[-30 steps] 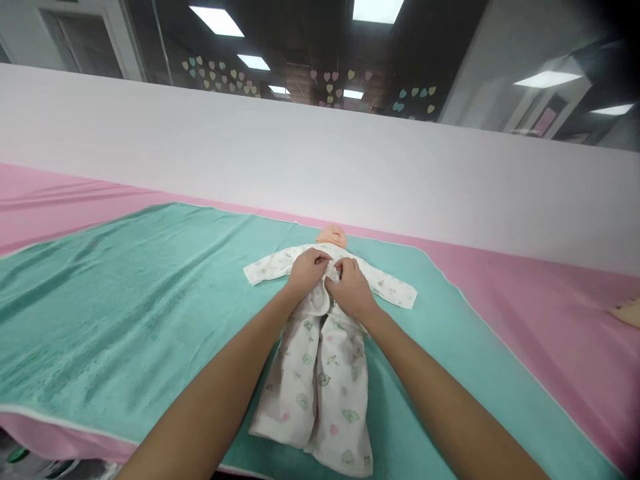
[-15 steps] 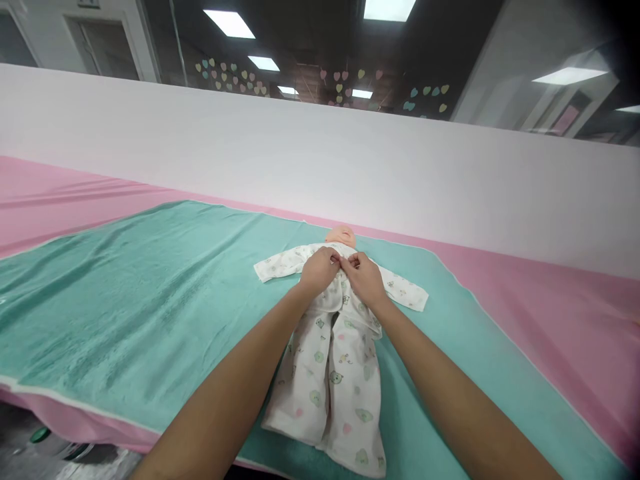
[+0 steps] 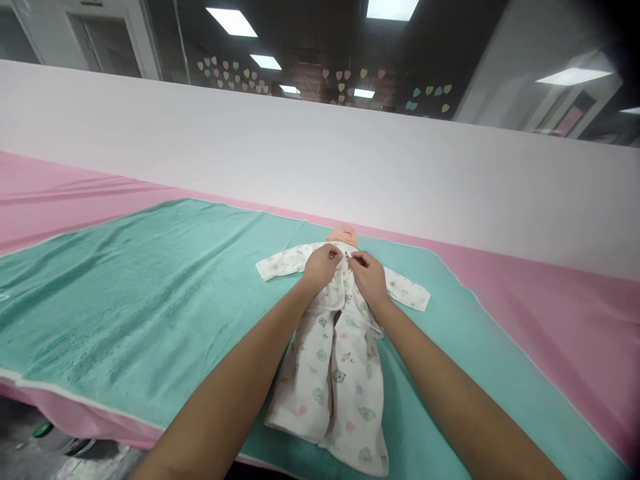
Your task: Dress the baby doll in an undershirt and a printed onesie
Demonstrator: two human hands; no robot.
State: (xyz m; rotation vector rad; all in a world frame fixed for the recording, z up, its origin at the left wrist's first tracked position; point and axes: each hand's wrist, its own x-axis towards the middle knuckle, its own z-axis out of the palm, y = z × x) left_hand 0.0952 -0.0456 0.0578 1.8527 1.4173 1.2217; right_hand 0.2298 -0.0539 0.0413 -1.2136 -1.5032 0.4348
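Note:
A baby doll (image 3: 343,234) lies on its back, dressed in a white patterned baby top (image 3: 407,291) with the sleeves spread sideways. Matching white trousers (image 3: 323,373) cover its lower part, legs toward me. At the chest, my left hand (image 3: 323,267) pinches the front of the top just below the neck. My right hand (image 3: 369,275) is close beside it, thumb and forefinger pinched on the other side of the same front opening. A narrow gap parts the two sets of fingertips. Whatever fastening lies between them is too small to make out.
Under the doll spreads a teal blanket (image 3: 165,300) with pale edging, laid over a pink sheet (image 3: 575,300). Behind stands a white wall panel (image 3: 300,167) below dark glass with heart stickers. A green-lidded container (image 3: 45,430) sits on the floor at lower left.
My fingertips, which met at the doll's chest, have come slightly apart. The right hand has shifted a little to the right. The doll and clothes lie as before.

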